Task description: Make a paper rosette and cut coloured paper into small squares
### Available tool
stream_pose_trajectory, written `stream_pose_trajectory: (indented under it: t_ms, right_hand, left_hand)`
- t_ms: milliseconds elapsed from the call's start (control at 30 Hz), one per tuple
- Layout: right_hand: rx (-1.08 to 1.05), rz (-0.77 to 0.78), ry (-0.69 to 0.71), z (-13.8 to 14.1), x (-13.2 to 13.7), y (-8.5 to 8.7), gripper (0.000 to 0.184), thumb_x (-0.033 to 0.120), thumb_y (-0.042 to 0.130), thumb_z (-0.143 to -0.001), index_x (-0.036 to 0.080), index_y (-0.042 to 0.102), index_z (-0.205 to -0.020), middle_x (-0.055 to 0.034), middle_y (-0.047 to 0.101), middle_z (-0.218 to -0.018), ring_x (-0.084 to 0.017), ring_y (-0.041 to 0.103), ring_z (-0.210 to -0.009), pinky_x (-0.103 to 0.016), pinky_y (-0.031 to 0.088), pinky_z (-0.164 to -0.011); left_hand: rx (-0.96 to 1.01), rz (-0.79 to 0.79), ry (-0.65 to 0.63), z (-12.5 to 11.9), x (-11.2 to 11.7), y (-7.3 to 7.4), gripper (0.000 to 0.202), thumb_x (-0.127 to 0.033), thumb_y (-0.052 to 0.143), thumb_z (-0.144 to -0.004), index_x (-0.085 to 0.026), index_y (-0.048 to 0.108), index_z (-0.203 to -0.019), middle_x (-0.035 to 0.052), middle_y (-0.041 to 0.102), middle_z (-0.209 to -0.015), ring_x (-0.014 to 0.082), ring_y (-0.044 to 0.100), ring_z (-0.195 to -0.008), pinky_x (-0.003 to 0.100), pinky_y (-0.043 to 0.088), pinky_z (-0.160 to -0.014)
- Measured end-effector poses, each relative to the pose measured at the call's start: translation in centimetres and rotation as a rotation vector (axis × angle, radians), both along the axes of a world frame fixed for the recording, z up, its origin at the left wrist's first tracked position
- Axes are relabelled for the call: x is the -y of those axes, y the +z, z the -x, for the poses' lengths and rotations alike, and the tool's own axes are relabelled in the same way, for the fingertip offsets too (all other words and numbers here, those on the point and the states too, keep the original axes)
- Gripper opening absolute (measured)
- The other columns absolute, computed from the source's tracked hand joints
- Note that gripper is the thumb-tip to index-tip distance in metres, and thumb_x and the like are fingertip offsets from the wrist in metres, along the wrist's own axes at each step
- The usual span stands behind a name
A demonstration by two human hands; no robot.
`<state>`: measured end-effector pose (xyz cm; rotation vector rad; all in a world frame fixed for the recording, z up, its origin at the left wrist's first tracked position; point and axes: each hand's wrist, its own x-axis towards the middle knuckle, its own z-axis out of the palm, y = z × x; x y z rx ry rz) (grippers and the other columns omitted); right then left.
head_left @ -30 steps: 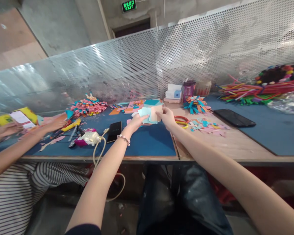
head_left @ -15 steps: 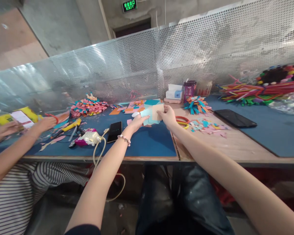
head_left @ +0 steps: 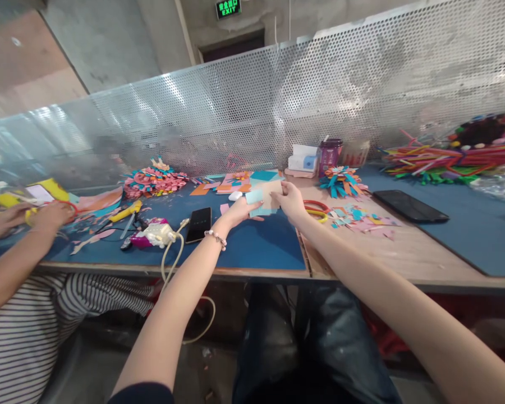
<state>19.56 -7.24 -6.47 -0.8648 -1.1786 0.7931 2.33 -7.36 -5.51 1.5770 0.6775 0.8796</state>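
Light blue paper pieces (head_left: 255,197) are pinched between the thumb and fingers of my left hand (head_left: 239,211), which wears a beaded bracelet (head_left: 216,239). My right hand (head_left: 292,201) grips the edge of a cream paper piece (head_left: 271,194) that overlaps the blue ones. Both hands are just above the blue mat (head_left: 261,247). Behind them lie pink, orange and blue paper sheets (head_left: 231,184). To the right of my right hand are scissors (head_left: 318,215) with red and yellow handles, beside small paper scraps (head_left: 357,217).
Left of my arm are a phone (head_left: 198,225), a power strip (head_left: 155,234) with a cable, and a yellow glue gun (head_left: 126,212). A co-worker's hands (head_left: 46,216) work at far left. A cup (head_left: 330,154), tissue pack (head_left: 303,158), black tablet-like device (head_left: 409,205) and pipe cleaners (head_left: 441,157) stand right.
My left hand has moved slightly right, and the fanned papers look more gathered, with its fingertips now showing below them. The co-worker's hands have shifted left with red-handled scissors. The view has turned slightly.
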Motion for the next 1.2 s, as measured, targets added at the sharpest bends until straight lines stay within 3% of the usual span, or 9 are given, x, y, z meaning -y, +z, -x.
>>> stream_pose_trajectory:
  t_ms: [200, 400, 533, 667, 933, 1200]
  right_hand:
    - [0.057, 0.084, -0.043, -0.08, 0.32, 0.01, 0.041, 0.019, 0.069, -0.068, 0.012, 0.063, -0.108, -0.0084, 0.073, -0.083, -0.02, 0.068, -0.07, -0.031, 0.054, -0.064]
    - [-0.019, 0.093, 0.08, 0.27, 0.45, -0.17, 0.027, 0.022, 0.066, -0.071, 0.011, 0.068, -0.095, -0.009, 0.073, -0.086, -0.018, 0.067, -0.069, -0.029, 0.053, -0.064]
    - [-0.014, 0.09, 0.081, 0.41, 0.37, -0.36, 0.024, 0.024, 0.067, -0.07, 0.011, 0.069, -0.091, -0.0083, 0.073, -0.087, -0.019, 0.067, -0.075, -0.029, 0.053, -0.068]
    - [-0.027, 0.107, 0.056, 0.29, 0.19, -0.57, 0.027, 0.027, 0.07, -0.068, 0.012, 0.067, -0.09, -0.0073, 0.072, -0.084, -0.017, 0.066, -0.071, -0.027, 0.053, -0.062]
    - [-0.062, 0.163, 0.003, 0.18, 0.02, -0.67, 0.026, 0.031, 0.075, -0.064, 0.012, 0.063, -0.077, -0.0024, 0.065, -0.065, -0.011, 0.057, -0.053, -0.022, 0.047, -0.048]
    - [-0.066, 0.177, -0.016, 0.16, 0.38, -0.21, 0.025, 0.029, 0.073, -0.065, 0.012, 0.064, -0.082, -0.0059, 0.07, -0.077, -0.017, 0.065, -0.067, -0.028, 0.054, -0.06]
  left_hand:
    - [-0.011, 0.008, 0.023, -0.11, -0.16, -0.04, 0.048, -0.027, 0.068, -0.079, -0.018, 0.053, -0.124, 0.0153, 0.064, -0.115, 0.0253, 0.069, -0.087, 0.038, 0.061, -0.064]
    - [-0.03, 0.029, 0.018, -0.1, 0.05, 0.1, 0.051, -0.032, 0.064, -0.081, -0.022, 0.049, -0.128, 0.0155, 0.064, -0.117, 0.0271, 0.071, -0.081, 0.033, 0.059, -0.054]
    - [-0.035, 0.034, 0.056, -0.26, 0.48, 0.41, 0.051, -0.031, 0.061, -0.084, -0.022, 0.045, -0.132, 0.0147, 0.067, -0.11, 0.0254, 0.071, -0.077, 0.031, 0.059, -0.054]
    - [-0.007, 0.014, 0.092, -0.44, 0.6, 0.59, 0.051, -0.029, 0.062, -0.083, -0.021, 0.046, -0.13, 0.0147, 0.066, -0.113, 0.0229, 0.071, -0.075, 0.027, 0.058, -0.054]
    - [0.057, 0.005, 0.111, -0.33, 0.35, 0.65, 0.055, -0.027, 0.07, -0.076, -0.02, 0.051, -0.127, 0.0134, 0.065, -0.114, 0.0236, 0.071, -0.075, 0.033, 0.06, -0.058]
    - [0.138, 0.05, 0.088, -0.45, 0.2, 0.61, 0.05, -0.023, 0.068, -0.078, -0.018, 0.054, -0.125, 0.0124, 0.068, -0.107, 0.0226, 0.071, -0.08, 0.04, 0.06, -0.074]
